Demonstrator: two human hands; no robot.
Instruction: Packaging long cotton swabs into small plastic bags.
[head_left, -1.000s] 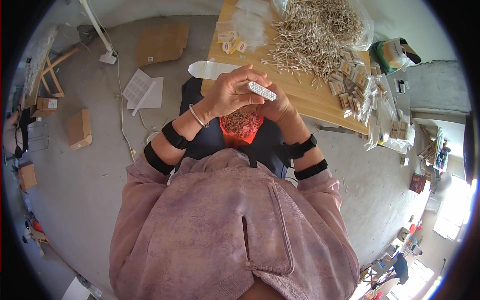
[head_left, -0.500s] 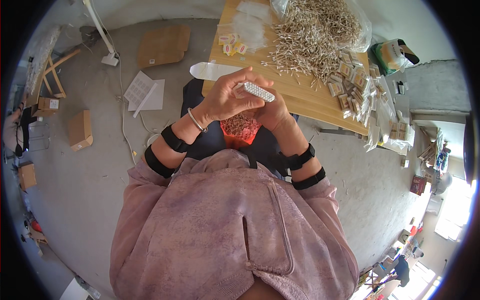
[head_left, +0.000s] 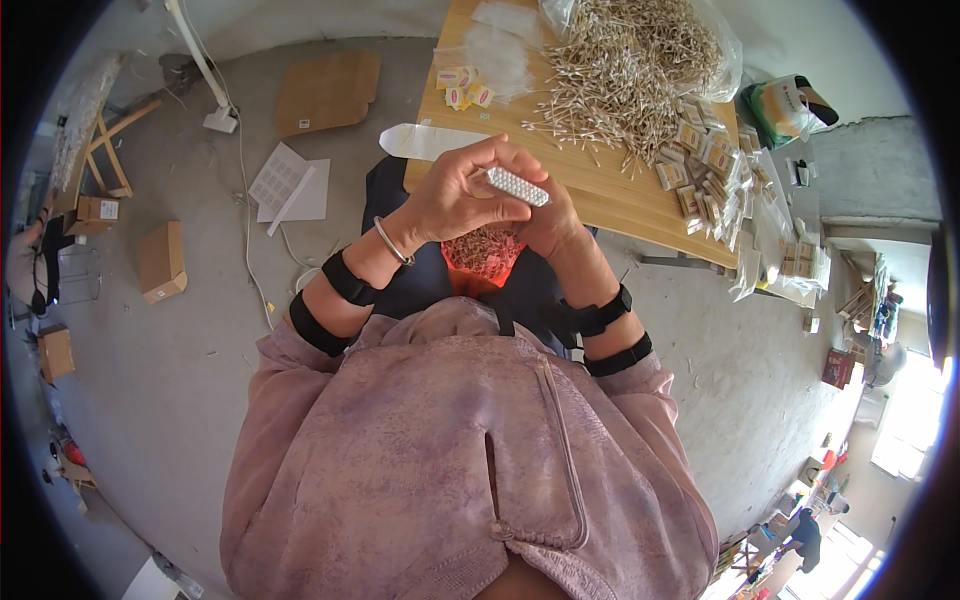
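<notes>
A bundle of cotton swabs (head_left: 518,186) sits between my two hands over my lap, its white tips packed in a flat, narrow block. Clear wrapping seems to surround its left end. My left hand (head_left: 462,190) closes on it from the left, fingers curled over the top and thumb below. On the other side, my right hand (head_left: 552,225) grips it too, with some of its fingers hidden behind the bundle. Below the hands, between my legs, a red container (head_left: 462,278) holds many loose swabs (head_left: 482,250).
The wooden table (head_left: 600,205) ahead bears a large heap of swabs (head_left: 630,65), small filled packs (head_left: 705,170), clear bags (head_left: 497,60) and yellow-white cards (head_left: 465,88). A white strip (head_left: 425,142) overhangs its left edge. Cardboard (head_left: 328,92) and a box (head_left: 162,262) lie on the floor.
The bundle has shifted very slightly, and the left fingers have moved a little over it. Both hands stay in nearly the same place.
</notes>
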